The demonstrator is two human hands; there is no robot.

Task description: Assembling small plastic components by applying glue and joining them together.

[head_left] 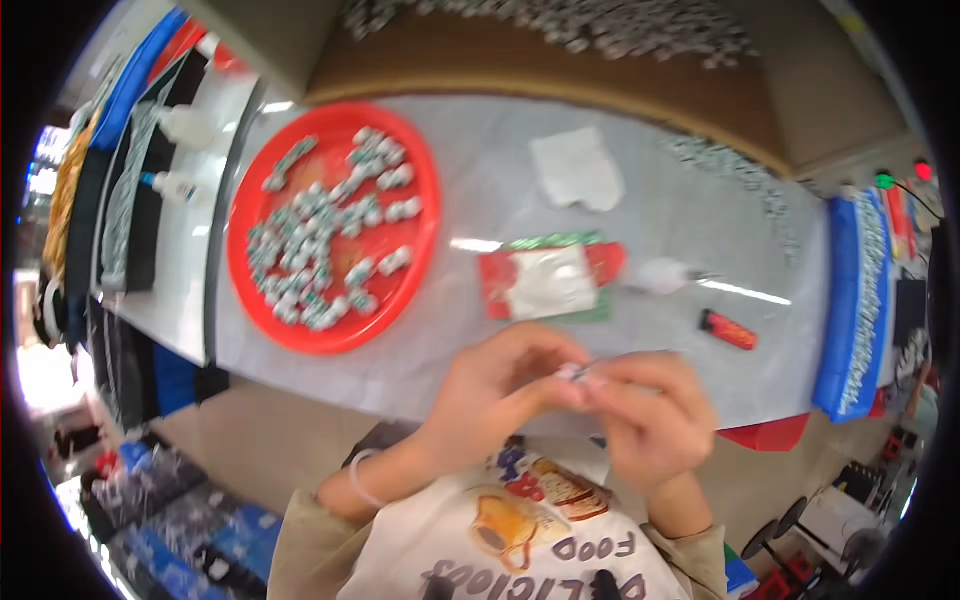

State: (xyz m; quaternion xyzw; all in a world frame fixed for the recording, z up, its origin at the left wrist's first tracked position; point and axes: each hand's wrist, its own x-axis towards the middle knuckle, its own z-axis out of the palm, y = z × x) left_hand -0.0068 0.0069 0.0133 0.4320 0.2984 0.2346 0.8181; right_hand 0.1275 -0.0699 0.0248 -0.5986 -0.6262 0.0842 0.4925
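Observation:
Near the front edge of the table, my left hand (500, 388) and my right hand (655, 410) meet, fingertips pinched together. Between them is a small whitish piece with a dark mark (573, 372); its kind is too small and blurred to make out. Just beyond my fingers lies a red and green packet (496, 283) with a crumpled white sheet (552, 281) on top. A small clear bottle with a thin metal tip (660, 275) lies to its right. To the left stands a round red tray (432, 215) holding many small white-and-green pieces (318, 240).
A cardboard box (560, 88) with many small white pieces stands at the back. White paper (577, 168) lies before it. Loose pieces (735, 170) are scattered at back right. At right are a red lighter-like object (728, 329) and a blue bin (852, 310). White bottles (185, 125) stand left.

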